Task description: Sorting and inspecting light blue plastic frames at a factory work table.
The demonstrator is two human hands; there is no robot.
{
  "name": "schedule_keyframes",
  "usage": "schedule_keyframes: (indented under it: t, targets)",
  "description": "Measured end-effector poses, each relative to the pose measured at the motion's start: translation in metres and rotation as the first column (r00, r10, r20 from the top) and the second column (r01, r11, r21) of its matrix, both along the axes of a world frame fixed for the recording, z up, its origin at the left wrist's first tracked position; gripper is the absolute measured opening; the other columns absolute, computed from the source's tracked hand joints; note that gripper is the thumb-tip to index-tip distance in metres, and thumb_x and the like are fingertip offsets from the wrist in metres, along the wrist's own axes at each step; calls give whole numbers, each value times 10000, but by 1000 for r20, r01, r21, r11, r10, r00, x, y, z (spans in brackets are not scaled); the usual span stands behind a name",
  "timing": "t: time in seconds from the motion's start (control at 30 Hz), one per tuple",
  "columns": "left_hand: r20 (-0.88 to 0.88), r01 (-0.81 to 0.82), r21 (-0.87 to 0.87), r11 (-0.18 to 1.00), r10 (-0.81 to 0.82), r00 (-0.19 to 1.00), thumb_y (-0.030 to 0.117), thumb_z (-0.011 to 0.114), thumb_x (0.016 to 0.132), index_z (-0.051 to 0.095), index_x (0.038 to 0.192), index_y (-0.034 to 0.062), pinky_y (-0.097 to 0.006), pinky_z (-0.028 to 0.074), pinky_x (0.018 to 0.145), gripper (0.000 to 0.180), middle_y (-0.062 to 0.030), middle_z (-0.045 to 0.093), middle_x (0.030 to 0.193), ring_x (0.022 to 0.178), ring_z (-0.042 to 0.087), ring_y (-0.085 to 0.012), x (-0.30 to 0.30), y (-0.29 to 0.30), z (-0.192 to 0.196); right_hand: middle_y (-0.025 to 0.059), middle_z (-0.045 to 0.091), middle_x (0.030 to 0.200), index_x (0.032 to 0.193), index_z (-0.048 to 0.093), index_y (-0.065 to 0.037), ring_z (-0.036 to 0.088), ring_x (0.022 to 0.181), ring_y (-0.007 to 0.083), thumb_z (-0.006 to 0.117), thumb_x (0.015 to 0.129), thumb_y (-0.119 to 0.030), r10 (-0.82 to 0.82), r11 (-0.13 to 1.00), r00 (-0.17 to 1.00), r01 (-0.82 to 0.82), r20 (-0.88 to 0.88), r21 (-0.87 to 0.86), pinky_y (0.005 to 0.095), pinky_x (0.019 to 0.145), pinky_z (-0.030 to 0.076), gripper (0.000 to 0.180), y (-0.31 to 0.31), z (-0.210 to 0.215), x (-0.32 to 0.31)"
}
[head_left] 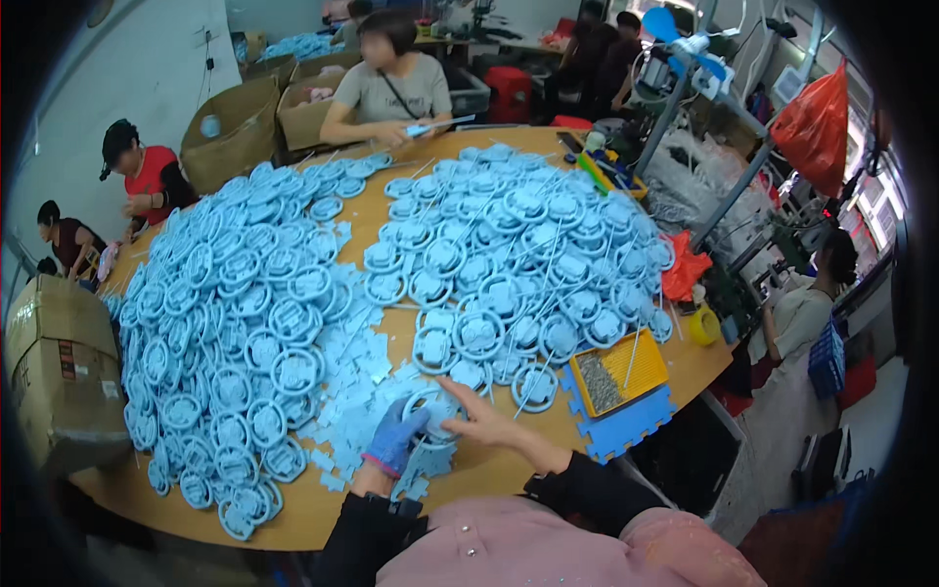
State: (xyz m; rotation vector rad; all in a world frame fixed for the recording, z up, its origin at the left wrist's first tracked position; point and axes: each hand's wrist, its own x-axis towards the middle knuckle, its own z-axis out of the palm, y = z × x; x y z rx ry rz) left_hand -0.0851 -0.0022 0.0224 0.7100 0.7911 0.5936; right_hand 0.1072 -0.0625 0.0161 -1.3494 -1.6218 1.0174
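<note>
Near the front of the table, my left hand (394, 437), in a blue glove, is closed on a light-blue ring-shaped plastic part (423, 402) with a patterned centre. My bare right hand (482, 419) is at the ring's right side, its fingers stretched out and spread. Its thumb lies over the ring's face, and whether it touches is hard to tell. Loose flat light-blue pieces (364, 391) lie under and beyond my left hand. A large heap of similar ring parts (230, 323) rises at the left, and another heap (518, 245) lies beyond my hands, with thin pale sticks across it.
To the right, a yellow tray (641, 364) of small grey metal bits stands on a blue foam mat (626, 423). A yellow tape roll (703, 326) and red bag (685, 269) lie farther right. Across the table (337, 494) a person (396, 83) holds a part. A cardboard box (64, 372) stands left.
</note>
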Motion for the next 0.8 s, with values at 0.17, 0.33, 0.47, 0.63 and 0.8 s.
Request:
schedule_keyframes:
  t: [0.17, 0.33, 0.47, 0.63, 0.8]
  targets:
    - [-91, 74, -11, 997, -75, 993, 161, 659, 847, 592, 1132, 38, -290, 516, 745, 318, -59, 638, 988, 849, 608, -143, 13, -2, -11, 216, 402, 1404, 1439, 281, -55, 431, 1268, 342, 719, 782, -266, 63, 993, 982, -45, 177, -108, 378, 1035, 351, 818, -3, 9, 5]
    - [-173, 102, 108, 989, -83, 981, 155, 705, 813, 624, 1095, 41, -285, 514, 728, 315, -52, 650, 966, 843, 611, -141, 6, -1, -9, 204, 419, 1394, 1429, 303, -54, 421, 1280, 316, 743, 763, -255, 110, 969, 992, -92, 68, -229, 376, 1032, 359, 823, -2, 26, 0]
    - [-138, 9, 56, 998, -1, 990, 168, 719, 805, 623, 1096, 24, -271, 514, 718, 339, -62, 654, 964, 822, 620, -147, 14, 1, -2, 111, 570, 1192, 1372, 365, -26, 571, 1008, 156, 734, 797, -196, -142, 941, 889, -15, -436, -338, 301, 840, 482, 704, -12, 5, -4]
    - [-189, -4, 65, 998, 16, 982, 208, 713, 817, 626, 1095, 18, -277, 515, 724, 347, -70, 654, 961, 843, 620, -151, 18, -6, -20, 70, 597, 1124, 1316, 424, -18, 572, 992, 134, 725, 809, -166, -322, 821, 811, -18, -489, -570, 288, 854, 475, 609, -24, -15, -6]
    - [-354, 134, 211, 968, -52, 934, 263, 680, 852, 552, 1188, -2, -253, 486, 728, 446, -75, 643, 1001, 852, 594, -133, 37, 10, -31, 64, 632, 1011, 1142, 539, -25, 606, 897, 139, 724, 809, -174, -423, 842, 845, 232, -328, -487, 294, 759, 506, 410, -14, -45, 42]
